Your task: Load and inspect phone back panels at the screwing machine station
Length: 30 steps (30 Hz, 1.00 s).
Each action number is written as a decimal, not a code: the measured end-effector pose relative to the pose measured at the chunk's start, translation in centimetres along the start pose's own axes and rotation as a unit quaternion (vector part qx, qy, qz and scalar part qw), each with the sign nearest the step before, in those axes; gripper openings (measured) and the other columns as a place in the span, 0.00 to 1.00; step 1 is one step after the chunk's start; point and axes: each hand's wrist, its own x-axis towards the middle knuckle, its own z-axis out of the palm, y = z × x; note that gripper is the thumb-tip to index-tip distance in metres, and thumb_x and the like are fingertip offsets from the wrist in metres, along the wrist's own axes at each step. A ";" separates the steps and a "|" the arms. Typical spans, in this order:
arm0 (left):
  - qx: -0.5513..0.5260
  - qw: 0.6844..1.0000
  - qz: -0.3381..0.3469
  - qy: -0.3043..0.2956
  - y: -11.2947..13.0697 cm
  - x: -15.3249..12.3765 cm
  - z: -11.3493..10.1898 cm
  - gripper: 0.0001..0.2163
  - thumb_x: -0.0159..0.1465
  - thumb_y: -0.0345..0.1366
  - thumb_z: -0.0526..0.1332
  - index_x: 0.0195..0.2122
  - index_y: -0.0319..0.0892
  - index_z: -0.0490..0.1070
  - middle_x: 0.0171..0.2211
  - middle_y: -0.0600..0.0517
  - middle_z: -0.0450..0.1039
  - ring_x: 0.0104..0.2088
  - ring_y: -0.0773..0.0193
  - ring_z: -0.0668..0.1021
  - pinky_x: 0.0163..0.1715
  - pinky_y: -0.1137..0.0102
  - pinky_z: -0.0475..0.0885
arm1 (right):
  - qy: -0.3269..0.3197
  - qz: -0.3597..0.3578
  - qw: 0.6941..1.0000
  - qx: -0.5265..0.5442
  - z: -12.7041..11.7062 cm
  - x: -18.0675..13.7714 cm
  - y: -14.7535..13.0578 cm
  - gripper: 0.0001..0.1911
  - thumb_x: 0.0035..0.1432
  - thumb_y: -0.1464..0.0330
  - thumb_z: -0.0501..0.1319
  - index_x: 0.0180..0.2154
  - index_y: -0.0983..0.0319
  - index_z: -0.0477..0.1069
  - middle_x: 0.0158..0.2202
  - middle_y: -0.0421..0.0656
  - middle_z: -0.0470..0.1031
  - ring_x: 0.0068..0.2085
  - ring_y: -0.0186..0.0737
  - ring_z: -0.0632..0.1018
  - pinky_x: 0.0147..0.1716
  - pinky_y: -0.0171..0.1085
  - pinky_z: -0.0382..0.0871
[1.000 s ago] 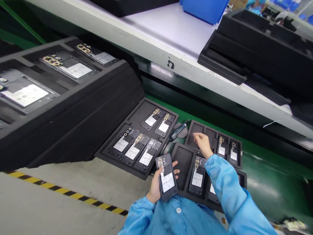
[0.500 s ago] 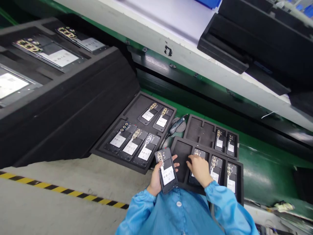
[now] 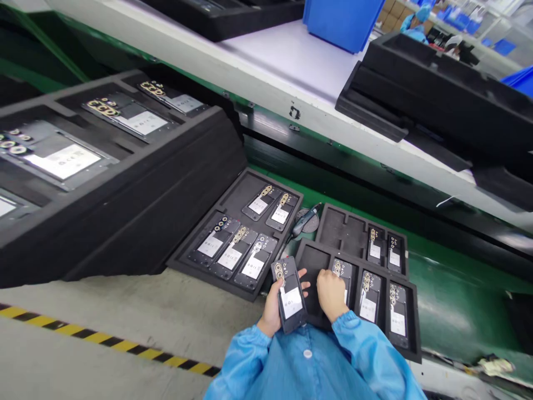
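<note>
My left hand [image 3: 272,310] is closed around a phone body [image 3: 290,303], its back with the camera rings and white label facing up. To the right, my right hand [image 3: 332,294] has its fingers curled in, over the near black foam tray [image 3: 314,258]. Anything in those fingers is hidden from me. Beside and partly under this hand, another phone body [image 3: 345,272] lies in its slot. Two more, a phone body [image 3: 370,303] and an outermost one [image 3: 398,319], rest in the slots farther right.
A foam tray [image 3: 227,208] with several phone bodies lies on the left. A dark pen-shaped electric tool [image 3: 306,219] lies between the trays. A tall black foam stack [image 3: 166,194] rises at the left. The white shelf [image 3: 266,72] runs across, with a blue bin [image 3: 343,22].
My right hand has moved left off the phone body in the tray, its fingers now more curled. The left hand still holds its phone body. The view has tilted up slightly.
</note>
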 end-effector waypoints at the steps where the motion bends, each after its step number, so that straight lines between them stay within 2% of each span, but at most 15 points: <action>1: 0.002 1.000 0.003 0.001 0.0 0.0 0.1 0.32 0.62 0.49 0.58 0.63 0.36 0.61 0.52 0.39 0.76 0.45 0.50 0.79 0.40 0.64 0.72 | 0.003 0.000 1.000 0.002 0.0 -0.1 0.0 0.16 0.62 0.81 0.48 0.38 0.69 0.74 0.36 0.57 0.78 0.39 0.52 0.82 0.34 0.42 0.73; 6: 0.013 1.000 0.003 0.008 0.1 0.0 0.0 0.29 0.63 0.48 0.56 0.62 0.36 0.64 0.53 0.41 0.76 0.42 0.54 0.80 0.36 0.68 0.72 | 0.008 0.006 1.000 0.026 -0.2 -0.3 -0.4 0.15 0.61 0.81 0.51 0.36 0.70 0.76 0.37 0.59 0.78 0.43 0.54 0.80 0.40 0.46 0.72; 12: 0.027 0.999 -0.014 0.014 0.1 0.0 -0.2 0.32 0.63 0.50 0.56 0.62 0.33 0.62 0.45 0.39 0.80 0.38 0.54 0.81 0.33 0.68 0.72 | -0.009 0.068 0.990 0.123 -0.1 0.9 -0.9 0.16 0.61 0.81 0.50 0.36 0.71 0.76 0.36 0.59 0.79 0.41 0.54 0.81 0.37 0.44 0.71; 16: 0.032 0.999 -0.014 0.015 0.2 -0.1 -0.1 0.32 0.63 0.50 0.55 0.62 0.33 0.63 0.43 0.40 0.80 0.36 0.55 0.82 0.34 0.67 0.72 | -0.001 0.084 0.962 0.259 -0.1 1.4 -0.5 0.11 0.57 0.80 0.53 0.29 0.70 0.74 0.33 0.61 0.77 0.41 0.55 0.80 0.39 0.46 0.68; 18: 0.031 0.999 -0.014 0.014 0.2 -0.1 -0.1 0.31 0.63 0.50 0.55 0.61 0.32 0.64 0.42 0.40 0.81 0.35 0.56 0.82 0.34 0.67 0.72 | -0.005 0.062 0.930 0.361 -0.4 1.2 0.2 0.08 0.54 0.75 0.57 0.24 0.66 0.70 0.27 0.54 0.75 0.36 0.51 0.78 0.36 0.44 0.66; 20: 0.027 0.999 -0.016 0.012 0.2 -0.1 -0.2 0.31 0.63 0.50 0.56 0.60 0.32 0.65 0.42 0.39 0.81 0.34 0.56 0.82 0.34 0.68 0.72 | -0.022 0.017 0.875 0.483 -1.2 0.5 1.0 0.11 0.54 0.65 0.58 0.22 0.61 0.65 0.20 0.43 0.67 0.26 0.42 0.72 0.30 0.40 0.64; 22: 0.021 1.000 -0.014 0.010 0.2 0.0 -0.2 0.29 0.63 0.50 0.56 0.59 0.33 0.66 0.44 0.40 0.80 0.36 0.56 0.82 0.34 0.68 0.72 | -0.041 -0.035 0.796 0.603 -2.2 -0.5 1.7 0.16 0.54 0.54 0.56 0.23 0.58 0.61 0.16 0.34 0.55 0.20 0.34 0.62 0.24 0.37 0.59; 25: 0.012 1.000 -0.014 0.004 0.2 0.1 -0.2 0.28 0.63 0.50 0.55 0.58 0.36 0.68 0.49 0.42 0.78 0.40 0.57 0.81 0.39 0.68 0.72 | -0.049 -0.091 0.677 0.728 -3.9 -2.3 2.1 0.23 0.50 0.43 0.54 0.25 0.56 0.57 0.15 0.29 0.45 0.18 0.31 0.52 0.21 0.35 0.54; 27: 0.015 1.000 -0.015 0.001 0.3 0.1 -0.1 0.28 0.63 0.50 0.56 0.58 0.35 0.68 0.48 0.41 0.78 0.41 0.57 0.81 0.41 0.67 0.72 | -0.054 -0.122 0.597 0.791 -4.8 -3.3 2.1 0.24 0.48 0.43 0.58 0.25 0.56 0.58 0.14 0.28 0.44 0.17 0.30 0.50 0.20 0.34 0.51; 30: 0.026 0.999 -0.025 -0.001 0.5 0.0 0.1 0.31 0.62 0.51 0.57 0.60 0.34 0.66 0.45 0.40 0.80 0.39 0.57 0.81 0.41 0.68 0.72 | -0.078 -0.182 0.434 0.879 -5.6 -4.0 1.9 0.16 0.51 0.55 0.67 0.27 0.58 0.67 0.15 0.28 0.47 0.17 0.28 0.49 0.20 0.33 0.48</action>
